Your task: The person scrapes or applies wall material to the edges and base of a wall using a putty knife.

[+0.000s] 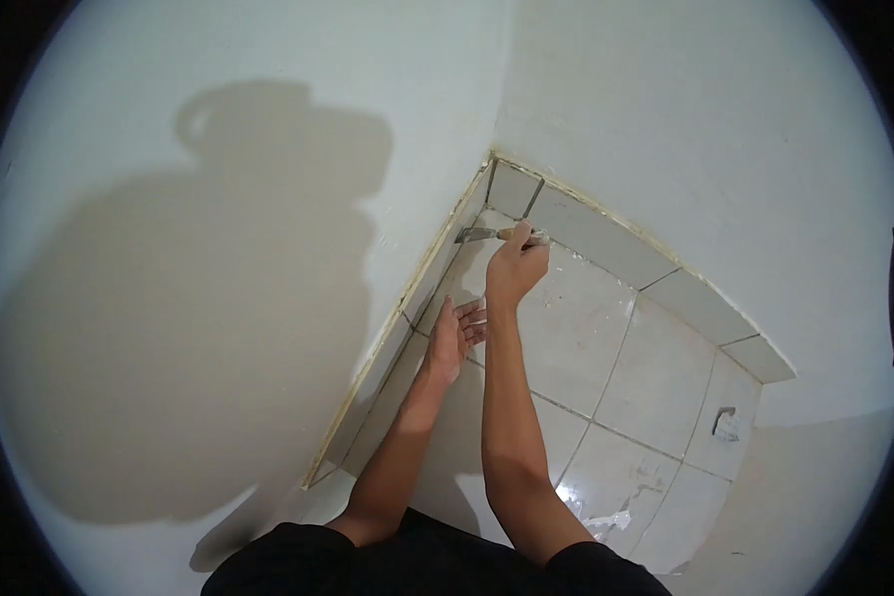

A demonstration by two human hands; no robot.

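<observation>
So we're looking down into a room corner: two big white walls (219, 298) meet there, with a large shadow thrown across the left one. Below them is the tiled floor (606, 377), pale square tiles with dark grout lines, and a strip of skirting tiles (606, 238) running along the base of both walls. There's a smear of white stuff on the floor near the bottom (611, 519) and a small scrap (727, 424) off to the right.

Our left hand (455, 338) lies flat, fingers spread, on the floor right by the left skirting. Our right hand (517, 266) has its grip closed around the handle of a scraper (487, 234). The scraper's long axis runs roughly level, blade pointing left into the corner, touching the left skirting just above the floor.
</observation>
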